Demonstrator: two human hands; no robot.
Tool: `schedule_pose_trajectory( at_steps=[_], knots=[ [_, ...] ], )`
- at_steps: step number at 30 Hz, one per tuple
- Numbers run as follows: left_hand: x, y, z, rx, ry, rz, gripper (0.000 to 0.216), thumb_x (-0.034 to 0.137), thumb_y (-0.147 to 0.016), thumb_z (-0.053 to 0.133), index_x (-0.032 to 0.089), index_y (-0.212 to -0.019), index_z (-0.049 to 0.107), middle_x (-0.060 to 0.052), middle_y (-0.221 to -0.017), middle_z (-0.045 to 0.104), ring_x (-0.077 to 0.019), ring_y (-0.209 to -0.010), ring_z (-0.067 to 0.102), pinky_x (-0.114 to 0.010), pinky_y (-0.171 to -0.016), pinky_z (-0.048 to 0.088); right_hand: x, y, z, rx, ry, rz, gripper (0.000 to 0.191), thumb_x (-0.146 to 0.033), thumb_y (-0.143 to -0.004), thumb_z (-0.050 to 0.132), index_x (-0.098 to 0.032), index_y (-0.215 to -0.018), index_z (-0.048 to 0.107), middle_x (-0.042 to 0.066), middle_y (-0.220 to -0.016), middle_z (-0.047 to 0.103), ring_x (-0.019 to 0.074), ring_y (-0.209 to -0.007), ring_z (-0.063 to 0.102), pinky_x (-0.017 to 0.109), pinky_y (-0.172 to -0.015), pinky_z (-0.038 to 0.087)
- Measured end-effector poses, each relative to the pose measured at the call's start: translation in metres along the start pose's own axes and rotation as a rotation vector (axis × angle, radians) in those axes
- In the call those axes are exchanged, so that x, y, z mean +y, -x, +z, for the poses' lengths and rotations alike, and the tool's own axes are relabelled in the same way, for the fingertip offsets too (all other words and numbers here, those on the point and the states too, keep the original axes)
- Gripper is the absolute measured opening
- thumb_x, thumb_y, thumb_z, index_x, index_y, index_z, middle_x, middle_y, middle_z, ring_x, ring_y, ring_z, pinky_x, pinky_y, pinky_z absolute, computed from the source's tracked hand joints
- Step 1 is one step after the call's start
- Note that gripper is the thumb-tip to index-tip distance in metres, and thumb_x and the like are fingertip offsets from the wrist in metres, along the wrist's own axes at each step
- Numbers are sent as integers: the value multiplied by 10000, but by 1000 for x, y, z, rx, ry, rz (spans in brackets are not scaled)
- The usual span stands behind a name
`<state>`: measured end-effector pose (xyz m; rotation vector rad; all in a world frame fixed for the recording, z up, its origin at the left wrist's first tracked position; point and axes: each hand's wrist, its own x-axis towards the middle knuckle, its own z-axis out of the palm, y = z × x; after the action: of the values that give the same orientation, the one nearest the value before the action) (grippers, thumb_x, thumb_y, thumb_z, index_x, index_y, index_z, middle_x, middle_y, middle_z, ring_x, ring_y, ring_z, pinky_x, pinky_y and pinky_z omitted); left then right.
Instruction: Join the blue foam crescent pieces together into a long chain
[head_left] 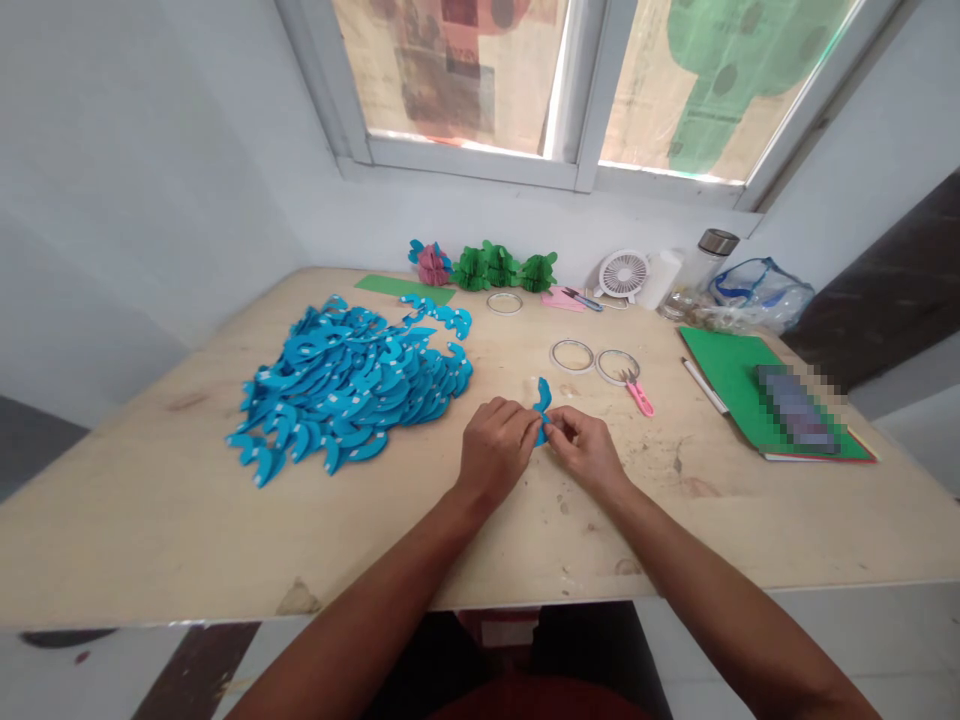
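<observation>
Blue piece [544,392], papery by its look, dead centre of the frame and both hands are on it! Left hand [495,440] curled, fingertips closed on its edge; right hand [585,445] pinching, thumb to finger. Pull too hard and it could crease or tear. Danger right of centre: pink snips [641,398], points bare, could prick a straying knuckle. Left, that loose heap [352,370] might slide if knocked.

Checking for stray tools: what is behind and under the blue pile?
Behind the blue pile lie a few outlying blue pieces and a green sheet. The table shows around it; whatever the pile covers cannot be seen.
</observation>
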<state>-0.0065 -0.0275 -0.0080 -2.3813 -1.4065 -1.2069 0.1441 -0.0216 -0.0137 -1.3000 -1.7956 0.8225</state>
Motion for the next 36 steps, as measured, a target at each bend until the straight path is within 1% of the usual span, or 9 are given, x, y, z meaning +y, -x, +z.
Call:
schedule_pose_trajectory(
  at_steps=[6,11,17,22,30,36],
  knots=[
    [-1,0,0,-11,22,-38,202,199,-842,474,185,-735,646,-60,-681,642,-193,-703,554,-316,-661,400,4,0,2,-4,-60,23,153,-274,-767,521,-181,-789,641,-17,-573,530,122,-523,452,238,-516,356],
    [-1,0,1,-15,89,-87,181,203,-838,487,186,-761,650,-57,-713,665,-197,-725,562,-312,-674,411,4,-2,1,-17,-123,43,163,-300,-764,530,-176,-767,637,-19,-555,508,115,-508,431,232,-494,344],
    [-2,1,2,-20,127,-101,163,214,-831,515,191,-761,661,-59,-709,663,-199,-724,569,-312,-681,405,2,-1,1,-4,-103,33,162,-289,-769,519,-175,-761,633,-20,-552,498,116,-514,430,232,-499,346],
    [-1,0,1,-25,95,-77,184,200,-833,499,191,-752,664,-62,-689,651,-200,-713,562,-314,-675,399,2,0,2,-1,-84,34,160,-280,-773,516,-177,-797,635,-19,-571,502,118,-522,434,237,-513,348],
    [-1,1,3,-9,35,-50,201,184,-828,494,174,-696,644,-50,-633,611,-187,-692,547,-295,-657,394,3,1,4,13,-60,17,159,-278,-779,517,-163,-786,627,-27,-566,495,106,-506,426,225,-499,337],
    [0,0,3,-7,74,-106,173,157,-805,512,180,-691,641,-35,-628,617,-170,-688,565,-271,-657,415,4,0,4,12,-61,6,154,-279,-775,522,-163,-772,623,-29,-560,499,102,-503,426,216,-490,336]
  ],
)
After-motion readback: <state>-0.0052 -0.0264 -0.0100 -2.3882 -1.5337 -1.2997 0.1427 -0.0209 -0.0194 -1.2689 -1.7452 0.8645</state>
